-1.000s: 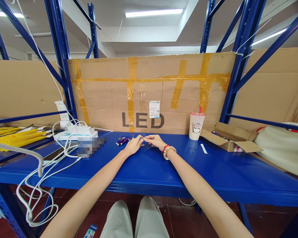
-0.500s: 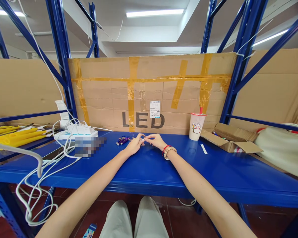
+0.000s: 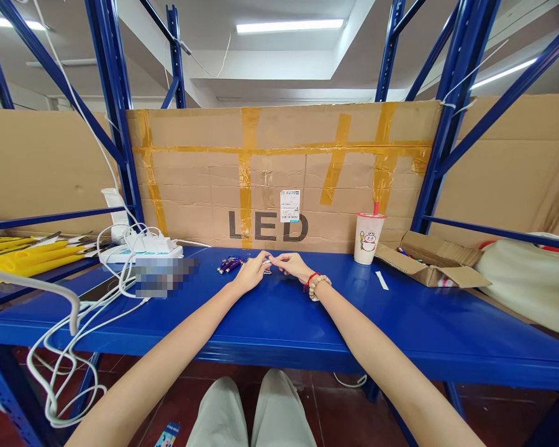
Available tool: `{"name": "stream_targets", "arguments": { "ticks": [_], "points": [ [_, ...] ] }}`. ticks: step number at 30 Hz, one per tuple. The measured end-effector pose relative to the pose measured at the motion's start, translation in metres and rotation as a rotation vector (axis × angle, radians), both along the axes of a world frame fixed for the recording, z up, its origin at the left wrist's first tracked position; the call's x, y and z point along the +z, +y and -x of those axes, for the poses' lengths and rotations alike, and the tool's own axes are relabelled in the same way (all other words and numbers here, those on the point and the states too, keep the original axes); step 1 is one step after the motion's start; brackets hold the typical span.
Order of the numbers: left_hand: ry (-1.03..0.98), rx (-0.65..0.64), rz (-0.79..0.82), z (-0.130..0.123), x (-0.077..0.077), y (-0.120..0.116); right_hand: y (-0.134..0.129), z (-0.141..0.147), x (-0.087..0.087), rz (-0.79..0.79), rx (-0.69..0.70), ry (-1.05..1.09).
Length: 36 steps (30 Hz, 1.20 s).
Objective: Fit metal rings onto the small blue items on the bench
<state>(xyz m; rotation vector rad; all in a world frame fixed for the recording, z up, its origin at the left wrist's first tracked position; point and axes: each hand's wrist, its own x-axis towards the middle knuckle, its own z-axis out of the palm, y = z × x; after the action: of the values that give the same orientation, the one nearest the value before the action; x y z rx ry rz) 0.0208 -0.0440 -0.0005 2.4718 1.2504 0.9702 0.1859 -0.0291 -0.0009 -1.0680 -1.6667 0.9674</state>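
My left hand (image 3: pixel 252 273) and my right hand (image 3: pixel 294 266) meet at the fingertips over the back middle of the blue shelf top (image 3: pixel 270 316). Fingers on both are bent into a pinch around something small with a shiny, light part, mostly hidden by them. A little cluster of purple, metallic-looking pieces (image 3: pixel 230 265) lies just left of my left hand; their kind is too small to tell. A red cord and a beaded bracelet (image 3: pixel 318 287) circle my right wrist.
A paper cup with a red straw (image 3: pixel 369 241) stands to the right, near a white strip (image 3: pixel 382 280) and an open cardboard box (image 3: pixel 431 264). White cables (image 3: pixel 121 282) and a power strip (image 3: pixel 161 248) occupy the left, beside yellow-handled tools (image 3: pixel 37 256). Cardboard (image 3: pixel 205 186) walls the back.
The fingertips have shifted very slightly around the small thing. Both hands stay in nearly the same place, and the view has moved a touch.
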Motion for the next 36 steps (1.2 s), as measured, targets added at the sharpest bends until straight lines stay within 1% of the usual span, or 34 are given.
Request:
{"name": "stream_targets", "arguments": {
  "ticks": [6, 12, 19, 24, 29, 32, 36],
  "points": [
    [0.008, -0.003, -0.027, -0.003, 0.001, 0.002, -0.004, 0.000, 0.004, 0.083, -0.010, 0.026],
    [0.070, 0.002, 0.023, -0.003, 0.004, -0.003, -0.006, 0.002, 0.004, 0.124, -0.041, 0.027],
    [0.088, 0.070, 0.029, -0.001, 0.002, 0.001, -0.003, 0.009, -0.003, 0.093, -0.105, 0.045],
    [0.062, 0.040, 0.063, 0.002, 0.000, 0.007, -0.002, 0.011, -0.004, 0.056, -0.133, 0.051],
    [0.042, 0.026, 0.072, 0.002, -0.004, 0.012, 0.000, 0.010, -0.005, 0.029, -0.143, 0.005],
    [0.045, 0.067, 0.066, 0.002, -0.005, 0.013, 0.004, 0.010, -0.008, -0.004, -0.146, -0.053],
    [0.043, 0.205, 0.046, 0.004, -0.003, 0.014, 0.007, 0.009, -0.012, -0.077, -0.133, -0.184]
  ]
}}
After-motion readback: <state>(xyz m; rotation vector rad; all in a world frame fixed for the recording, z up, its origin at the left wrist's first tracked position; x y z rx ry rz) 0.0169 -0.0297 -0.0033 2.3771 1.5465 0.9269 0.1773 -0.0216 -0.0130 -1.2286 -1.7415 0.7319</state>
